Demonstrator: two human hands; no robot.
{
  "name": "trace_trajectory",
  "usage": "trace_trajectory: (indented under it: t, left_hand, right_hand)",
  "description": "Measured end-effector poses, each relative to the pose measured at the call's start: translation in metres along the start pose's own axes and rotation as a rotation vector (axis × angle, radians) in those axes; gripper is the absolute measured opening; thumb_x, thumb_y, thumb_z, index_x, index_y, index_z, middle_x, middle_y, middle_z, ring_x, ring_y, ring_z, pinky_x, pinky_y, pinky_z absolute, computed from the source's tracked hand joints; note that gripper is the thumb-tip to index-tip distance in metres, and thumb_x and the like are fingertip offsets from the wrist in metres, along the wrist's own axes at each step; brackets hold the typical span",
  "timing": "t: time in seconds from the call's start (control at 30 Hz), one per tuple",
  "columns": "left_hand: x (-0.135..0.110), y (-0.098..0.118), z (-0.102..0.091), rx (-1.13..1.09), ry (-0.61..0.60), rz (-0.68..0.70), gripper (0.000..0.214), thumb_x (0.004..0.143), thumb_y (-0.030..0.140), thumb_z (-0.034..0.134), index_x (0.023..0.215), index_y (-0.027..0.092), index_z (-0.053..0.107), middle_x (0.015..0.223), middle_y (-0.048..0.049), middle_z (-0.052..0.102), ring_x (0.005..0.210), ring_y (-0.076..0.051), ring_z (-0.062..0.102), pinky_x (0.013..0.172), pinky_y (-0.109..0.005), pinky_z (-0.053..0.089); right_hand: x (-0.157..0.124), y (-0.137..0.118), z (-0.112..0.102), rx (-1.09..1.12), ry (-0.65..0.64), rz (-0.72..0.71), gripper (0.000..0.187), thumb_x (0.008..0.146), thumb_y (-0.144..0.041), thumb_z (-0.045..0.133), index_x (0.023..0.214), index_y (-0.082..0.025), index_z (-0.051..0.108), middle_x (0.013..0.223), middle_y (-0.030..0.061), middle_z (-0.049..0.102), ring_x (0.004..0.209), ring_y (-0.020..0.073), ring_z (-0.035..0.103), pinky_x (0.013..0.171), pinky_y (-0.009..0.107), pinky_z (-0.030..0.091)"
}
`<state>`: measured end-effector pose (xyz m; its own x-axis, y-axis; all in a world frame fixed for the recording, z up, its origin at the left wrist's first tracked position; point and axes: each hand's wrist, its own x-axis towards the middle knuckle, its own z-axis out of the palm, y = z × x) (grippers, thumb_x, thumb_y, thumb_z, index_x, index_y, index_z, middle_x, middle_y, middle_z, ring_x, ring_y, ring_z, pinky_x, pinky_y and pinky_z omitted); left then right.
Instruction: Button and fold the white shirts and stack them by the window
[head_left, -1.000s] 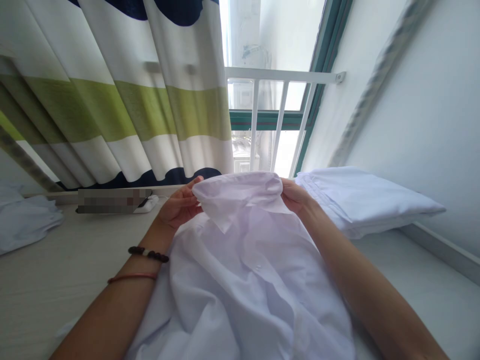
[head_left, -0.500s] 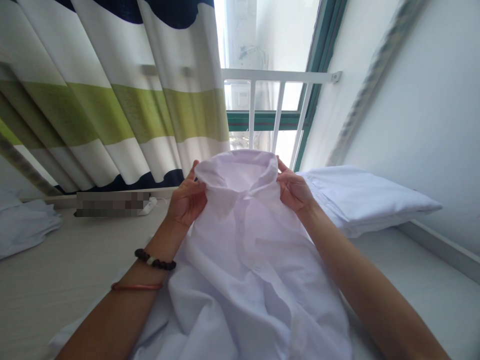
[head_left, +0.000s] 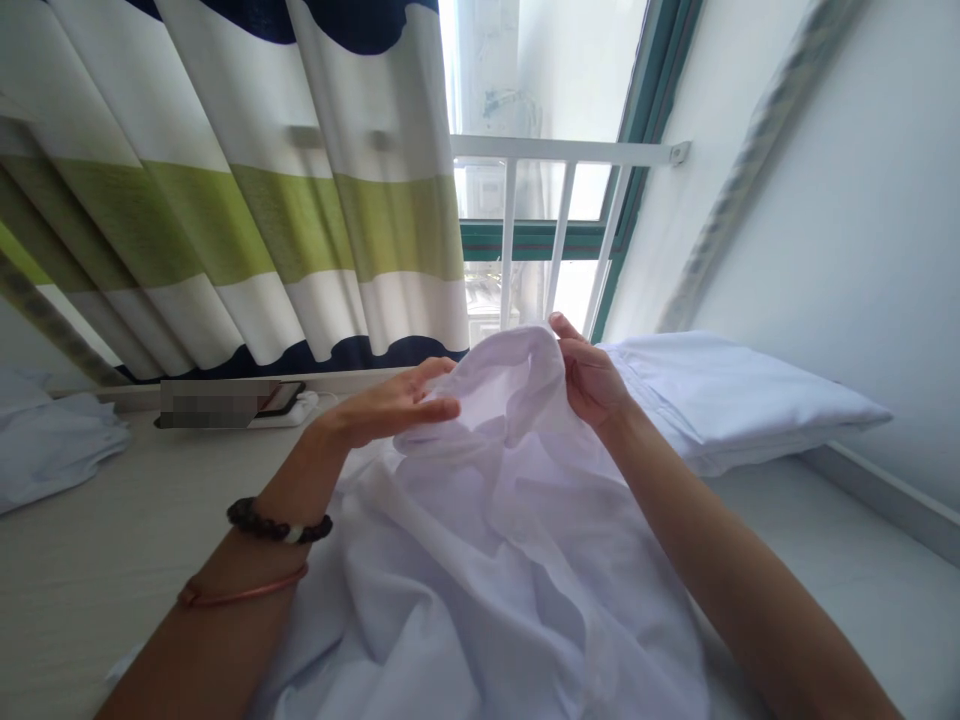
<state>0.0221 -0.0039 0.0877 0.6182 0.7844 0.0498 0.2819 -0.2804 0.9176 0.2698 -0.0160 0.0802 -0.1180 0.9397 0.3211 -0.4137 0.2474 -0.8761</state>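
Observation:
A white collared shirt [head_left: 480, 560] lies rumpled before me, its collar [head_left: 517, 350] raised toward the window. My left hand [head_left: 397, 400] has the collar's left side between its thumb and outstretched fingers, in a loose hold. On the other side, my right hand [head_left: 592, 375] is closed on the right edge of the collar, thumb uppermost; its other fingertips are partly hidden by cloth. The collar's left half sags and folds below my left thumb. A dark beaded bracelet [head_left: 274, 525] and a thin reddish band [head_left: 247, 592] circle my left wrist and forearm.
A folded white cloth or pillow [head_left: 750, 395] rests at the right by the wall. Crumpled pale cloth [head_left: 56, 445] lies far left. A power strip [head_left: 300, 408] and partly blurred items sit below the striped curtain [head_left: 300, 220]. A white railing [head_left: 570, 150] crosses the window.
My left hand has shifted right along the collar, its fingers now straighter and pointing right. The collar's left side has dropped and folded. My right hand stays nearly in place.

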Motion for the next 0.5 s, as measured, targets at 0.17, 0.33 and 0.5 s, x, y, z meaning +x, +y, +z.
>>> trace_trajectory:
  t: [0.17,0.33,0.5]
  left_hand:
    - [-0.003,0.015,-0.008,0.514,0.354,0.078,0.035,0.065,0.043,0.072,0.093,0.022,0.066,0.102,-0.0030,0.062,0.086,-0.022,0.058,0.070,-0.025,0.042]
    - [0.000,0.015,-0.011,0.680,0.529,0.052,0.017,0.076,0.039,0.060,0.077,0.023,0.068,0.067,-0.0009,0.060,0.072,-0.022,0.056,0.062,-0.025,0.034]
    - [0.008,0.006,-0.015,0.397,0.564,-0.108,0.014,0.068,0.034,0.069,0.063,0.020,0.067,0.056,-0.0021,0.058,0.063,-0.023,0.056,0.054,-0.027,0.034]
  right_hand:
    - [-0.004,-0.014,0.004,-0.297,-0.157,0.001,0.025,0.077,-0.033,0.062,0.101,-0.024,0.062,0.081,-0.0005,0.061,0.067,0.0114,0.057,0.061,0.023,0.048]
    - [-0.004,-0.012,0.000,-1.011,-0.162,-0.085,0.034,0.069,-0.030,0.072,0.102,-0.026,0.067,0.102,0.0032,0.059,0.084,0.0166,0.057,0.075,0.031,0.046]
    - [0.000,-0.013,-0.005,-1.335,0.002,0.062,0.022,0.077,-0.028,0.063,0.057,-0.020,0.060,0.062,0.0027,0.056,0.064,0.0164,0.052,0.061,0.029,0.039]
